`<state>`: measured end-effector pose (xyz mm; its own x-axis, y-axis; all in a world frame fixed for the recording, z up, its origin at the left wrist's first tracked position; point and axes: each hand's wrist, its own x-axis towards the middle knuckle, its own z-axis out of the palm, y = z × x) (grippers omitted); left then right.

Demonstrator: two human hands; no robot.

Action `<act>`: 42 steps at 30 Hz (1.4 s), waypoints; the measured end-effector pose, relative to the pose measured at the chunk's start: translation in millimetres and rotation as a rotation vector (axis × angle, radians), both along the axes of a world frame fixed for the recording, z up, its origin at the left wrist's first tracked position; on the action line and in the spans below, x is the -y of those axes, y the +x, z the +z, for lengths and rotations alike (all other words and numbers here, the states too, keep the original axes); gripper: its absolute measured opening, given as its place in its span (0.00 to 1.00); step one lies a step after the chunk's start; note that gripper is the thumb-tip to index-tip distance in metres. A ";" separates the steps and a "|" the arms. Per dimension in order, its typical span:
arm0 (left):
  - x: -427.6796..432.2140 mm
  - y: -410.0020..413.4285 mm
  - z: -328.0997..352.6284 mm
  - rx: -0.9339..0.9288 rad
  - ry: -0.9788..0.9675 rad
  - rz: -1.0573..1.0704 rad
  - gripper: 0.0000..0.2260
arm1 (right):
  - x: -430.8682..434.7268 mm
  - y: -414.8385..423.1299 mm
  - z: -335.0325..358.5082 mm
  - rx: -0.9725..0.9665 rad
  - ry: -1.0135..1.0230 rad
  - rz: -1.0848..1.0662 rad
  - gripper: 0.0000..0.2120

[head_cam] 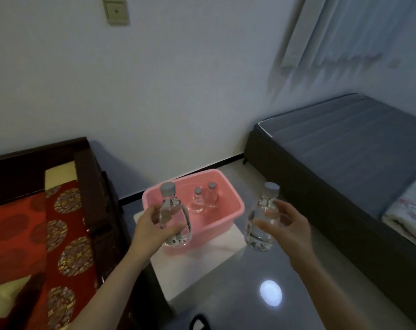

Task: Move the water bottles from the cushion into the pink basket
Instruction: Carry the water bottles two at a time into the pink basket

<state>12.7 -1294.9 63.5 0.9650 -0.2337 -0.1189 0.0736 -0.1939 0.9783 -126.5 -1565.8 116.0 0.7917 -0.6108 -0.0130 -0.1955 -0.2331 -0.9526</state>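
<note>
Bottles ride upright, one [175, 216] squeezed by left hand [152, 228] fingers over the pink basket [228, 219], one [261, 222] gripped by the right hand [289, 226] at its 3 o'clock, ready to join two bottles [203, 198] standing inside.

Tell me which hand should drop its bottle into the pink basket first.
Left, probably. The left hand holds its bottle upright, overlapping the pink basket's near-left rim. The right hand holds its bottle out to the basket's right, over the floor, so it has farther to travel.

Each hand holds 1 bottle upright; 2 bottles [203, 198] in pink basket [228, 217].
</note>
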 end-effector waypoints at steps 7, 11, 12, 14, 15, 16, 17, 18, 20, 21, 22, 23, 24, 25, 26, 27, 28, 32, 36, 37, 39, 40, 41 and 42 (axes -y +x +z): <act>57.4 89.4 -31.9 -0.023 -0.029 0.121 0.30 | 60.8 139.5 -14.9 -0.046 -0.047 0.145 0.27; 68.9 114.5 -49.6 -0.070 -0.025 0.161 0.33 | 74.8 192.1 -40.2 -0.087 -0.033 0.185 0.26; 70.9 117.5 -53.4 -0.077 -0.008 0.161 0.33 | 76.0 201.1 -46.6 -0.101 -0.032 0.192 0.26; 80.4 131.1 -69.5 -0.089 0.021 0.170 0.31 | 83.3 227.7 -68.2 -0.147 -0.042 0.247 0.26; 86.1 135.1 -76.2 -0.089 0.031 0.178 0.31 | 85.7 237.2 -79.8 -0.167 -0.054 0.281 0.25; 92.6 138.8 -83.0 -0.097 0.045 0.192 0.31 | 87.2 245.5 -91.5 -0.194 -0.067 0.313 0.23; 98.9 141.1 -91.2 -0.112 0.067 0.213 0.31 | 87.9 252.9 -103.6 -0.234 -0.078 0.340 0.22; 105.1 143.2 -99.8 -0.124 0.093 0.240 0.31 | 88.0 259.5 -115.7 -0.277 -0.083 0.369 0.21; 116.6 147.3 -117.1 -0.149 0.135 0.269 0.31 | 88.1 271.8 -141.0 -0.341 -0.094 0.429 0.21; 120.6 148.8 -124.6 -0.154 0.146 0.272 0.31 | 87.6 276.5 -151.6 -0.367 -0.109 0.443 0.21; 124.3 151.2 -133.9 -0.153 0.161 0.278 0.31 | 87.0 281.9 -162.8 -0.397 -0.130 0.455 0.20; 127.7 154.1 -145.7 -0.154 0.185 0.288 0.30 | 86.5 287.6 -175.5 -0.427 -0.155 0.468 0.20; 129.2 156.0 -151.1 -0.149 0.206 0.296 0.30 | 85.0 290.3 -182.1 -0.438 -0.178 0.479 0.20; 131.0 159.1 -158.3 -0.149 0.229 0.306 0.30 | 83.9 293.4 -190.8 -0.446 -0.192 0.495 0.20; 133.3 163.5 -167.9 -0.152 0.252 0.323 0.30 | 82.5 297.0 -200.9 -0.451 -0.206 0.507 0.21; 134.2 166.9 -174.6 -0.145 0.265 0.340 0.30 | 80.4 298.8 -206.8 -0.444 -0.223 0.507 0.21; 135.5 171.1 -184.2 -0.140 0.276 0.353 0.30 | 78.9 301.0 -215.5 -0.434 -0.237 0.498 0.21; 139.1 188.4 -222.0 -0.129 0.292 0.390 0.30 | 74.0 309.9 -249.4 -0.423 -0.229 0.427 0.21; 141.4 204.7 -247.8 -0.057 0.381 0.368 0.29 | 71.5 317.1 -274.1 -0.484 -0.211 0.396 0.23; 142.4 207.3 -252.1 -0.043 0.401 0.358 0.29 | 71.0 316.8 -278.6 -0.495 -0.199 0.384 0.24; 145.4 210.9 -258.0 -0.038 0.405 0.354 0.29 | 69.9 316.4 -285.3 -0.516 -0.199 0.348 0.25; 147.5 212.6 -261.0 -0.037 0.398 0.359 0.29 | 69.5 317.0 -288.7 -0.523 -0.198 0.327 0.22; 149.5 214.3 -262.8 -0.034 0.391 0.366 0.29 | 68.8 317.6 -291.3 -0.523 -0.190 0.312 0.20; 151.3 215.8 -264.0 -0.030 0.388 0.374 0.29 | 68.0 318.1 -293.1 -0.516 -0.181 0.307 0.19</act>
